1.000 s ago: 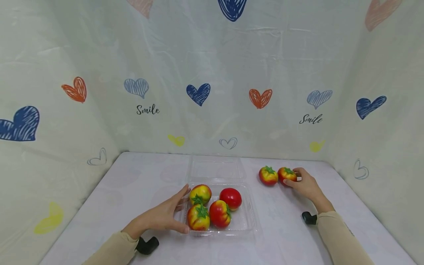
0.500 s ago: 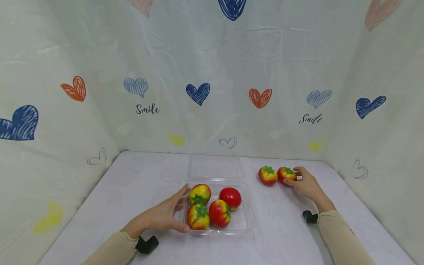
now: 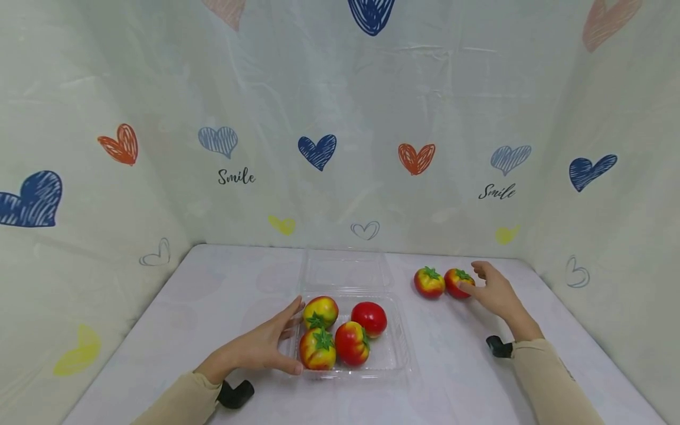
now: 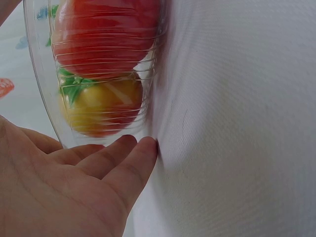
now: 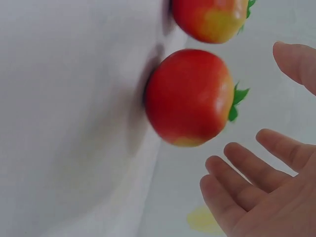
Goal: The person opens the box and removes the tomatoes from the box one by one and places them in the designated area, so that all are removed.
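Note:
My left hand [image 3: 260, 345] spreads along the left side of a clear plastic clamshell box [image 3: 390, 360], its fingertips right at the wall. Inside sit several tomatoes, among them a plain red one [image 3: 369, 319] and a red-yellow one [image 3: 352, 343]. On the right, my right hand [image 3: 499, 295] is spread beside a red-yellow tomato [image 3: 457, 283] that rests on the table. In the right wrist view a gap shows between that tomato [image 5: 190, 98] and the straight fingers [image 5: 237, 182]. A second red-yellow tomato [image 3: 429, 282] lies just left of it.
The box's clear lid [image 3: 347, 268] lies folded back behind it. A white cloth covers the table [image 3: 451, 378]. Behind stands a pale curtain [image 3: 366, 100] printed with hearts and words. Black wrist-camera mounts [image 3: 236, 394] hang under both wrists.
My right hand has let go of the right-hand tomato, its fingers spreading and drawing back slightly up and to the right. The left hand and the box stay as they were.

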{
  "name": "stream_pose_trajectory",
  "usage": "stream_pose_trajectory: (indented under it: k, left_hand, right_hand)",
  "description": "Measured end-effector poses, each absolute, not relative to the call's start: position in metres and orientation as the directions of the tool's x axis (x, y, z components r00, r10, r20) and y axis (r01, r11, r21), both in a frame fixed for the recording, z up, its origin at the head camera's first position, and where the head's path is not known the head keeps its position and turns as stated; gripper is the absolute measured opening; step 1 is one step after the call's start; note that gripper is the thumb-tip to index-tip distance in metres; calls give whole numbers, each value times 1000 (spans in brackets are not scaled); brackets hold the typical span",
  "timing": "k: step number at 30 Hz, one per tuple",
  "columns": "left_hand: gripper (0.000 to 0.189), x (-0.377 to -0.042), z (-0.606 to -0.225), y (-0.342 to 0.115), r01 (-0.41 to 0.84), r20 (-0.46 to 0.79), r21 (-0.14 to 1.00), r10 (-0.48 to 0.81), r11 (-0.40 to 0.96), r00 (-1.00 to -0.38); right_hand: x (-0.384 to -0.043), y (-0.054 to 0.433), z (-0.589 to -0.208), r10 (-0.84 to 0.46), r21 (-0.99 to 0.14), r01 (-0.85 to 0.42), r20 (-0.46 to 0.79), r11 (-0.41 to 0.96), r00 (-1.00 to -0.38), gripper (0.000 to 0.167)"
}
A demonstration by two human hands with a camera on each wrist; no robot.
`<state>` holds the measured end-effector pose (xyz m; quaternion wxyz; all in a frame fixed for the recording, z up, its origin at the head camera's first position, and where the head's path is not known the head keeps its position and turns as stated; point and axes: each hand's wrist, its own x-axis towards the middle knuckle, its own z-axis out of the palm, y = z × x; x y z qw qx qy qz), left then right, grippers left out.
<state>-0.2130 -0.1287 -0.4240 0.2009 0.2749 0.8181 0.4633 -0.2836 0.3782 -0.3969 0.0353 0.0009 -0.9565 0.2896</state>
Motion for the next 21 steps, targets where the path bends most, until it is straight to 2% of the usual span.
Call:
stream_pose_trajectory:
  k: [13, 21]
  left_hand:
    - [120, -213, -424, -129, 261, -75, 873, 641, 413, -764]
    - [120, -212, -424, -130, 258, -74, 875, 639, 410, -766]
  right_hand:
    - [-273, 344, -384, -16, -579, -107, 160, 808, -987, 79]
    - [-270, 315, -387, -118, -559, -220, 213, 799, -970, 74]
